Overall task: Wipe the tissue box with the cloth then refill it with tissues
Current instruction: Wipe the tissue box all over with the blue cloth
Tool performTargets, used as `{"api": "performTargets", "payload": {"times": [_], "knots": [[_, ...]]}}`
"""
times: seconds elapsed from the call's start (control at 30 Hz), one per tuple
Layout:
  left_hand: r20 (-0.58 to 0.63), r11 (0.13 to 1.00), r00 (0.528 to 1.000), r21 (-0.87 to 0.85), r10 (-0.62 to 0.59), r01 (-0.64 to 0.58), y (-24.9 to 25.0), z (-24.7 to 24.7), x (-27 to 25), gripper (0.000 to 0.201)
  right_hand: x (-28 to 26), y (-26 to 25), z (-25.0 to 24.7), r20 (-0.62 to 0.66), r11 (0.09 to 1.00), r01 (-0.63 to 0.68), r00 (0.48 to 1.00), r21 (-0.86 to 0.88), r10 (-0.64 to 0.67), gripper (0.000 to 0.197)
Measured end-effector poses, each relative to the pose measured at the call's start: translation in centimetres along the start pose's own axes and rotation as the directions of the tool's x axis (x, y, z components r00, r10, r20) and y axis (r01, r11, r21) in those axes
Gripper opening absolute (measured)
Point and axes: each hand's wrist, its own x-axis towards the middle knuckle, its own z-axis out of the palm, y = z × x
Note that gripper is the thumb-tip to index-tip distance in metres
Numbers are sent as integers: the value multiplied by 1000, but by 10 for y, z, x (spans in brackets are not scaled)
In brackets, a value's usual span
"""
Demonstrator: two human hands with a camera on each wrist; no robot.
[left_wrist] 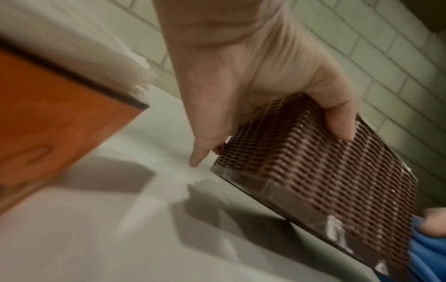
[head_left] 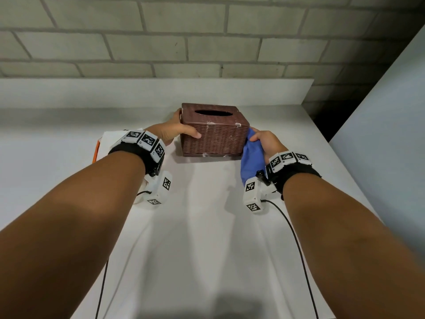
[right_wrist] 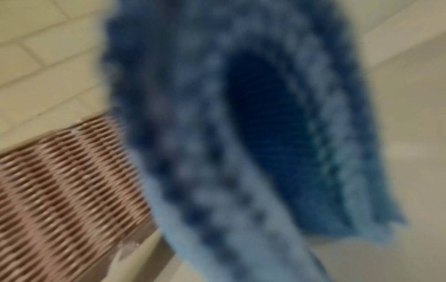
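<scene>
A brown woven tissue box (head_left: 215, 131) with an empty oval slot on top stands on the white table (head_left: 195, 226). My left hand (head_left: 174, 130) grips its left end, thumb on the front face and fingers behind; the left wrist view shows the thumb on the weave of the box (left_wrist: 325, 167). My right hand (head_left: 266, 143) holds a bunched blue cloth (head_left: 251, 155) against the box's right side. In the right wrist view the cloth (right_wrist: 229, 133) fills the frame beside the box (right_wrist: 67, 187) and hides my fingers.
An orange pack with white tissues (head_left: 103, 143) lies left of the box, partly under my left wrist, and shows close up as the orange pack (left_wrist: 53, 124). A grey brick wall (head_left: 184, 35) backs the table. The table's right edge drops off near a pale panel (head_left: 391, 134).
</scene>
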Motion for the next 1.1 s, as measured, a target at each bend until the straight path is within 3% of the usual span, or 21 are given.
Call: {"api": "performTargets", "payload": {"times": [0.1,0.23,0.37,0.47,0.53,0.6,0.73,0.8,0.83,0.9,0.93,1.0,1.1], "knots": [[25,998,998,-15,54,-54,6,5,-8,44,-8,-2,-4,-40,998,-42,998,43,44,55],[-2,997,1000,-78,15,-15,2,15,-17,15,-17,-10,-7,-53,995,-53,997,83,58,55],[-53,969,998,-247,13,-26,-4,23,-20,39,-27,-20,-7,-18,997,-62,998,44,63,41],[-56,955,998,-296,7,-23,-10,23,-25,97,-31,-26,-3,-57,995,-98,994,-13,97,30],[-64,933,998,-358,8,-30,-20,22,-21,117,-33,-29,-1,-103,990,-129,987,-63,122,30],[-75,919,997,-391,18,-46,-18,26,-30,111,-35,-31,1,-125,987,-135,984,-91,123,28],[-98,899,995,-432,33,-72,-20,32,-35,76,-40,-31,6,-163,984,-131,981,-125,110,24],[-87,895,996,-441,34,-69,-23,34,-37,66,-46,-36,17,-209,971,-62,978,-233,13,28],[-88,894,996,-443,35,-71,-25,35,-37,63,-50,-39,25,-237,921,-23,969,-388,-75,34],[-95,891,994,-445,51,-88,-29,37,-37,57,-60,-44,43,-244,674,46,913,-737,-328,42],[-104,892,993,-441,56,-97,-30,37,-36,57,-65,-44,53,-200,560,91,878,-823,-436,47],[-115,895,991,-431,68,-112,-30,38,-34,61,-69,-39,70,-87,409,186,822,-893,-563,54],[-142,914,987,-387,76,-126,-28,38,-34,64,-66,-25,90,54,267,258,806,-928,-589,58]]}}
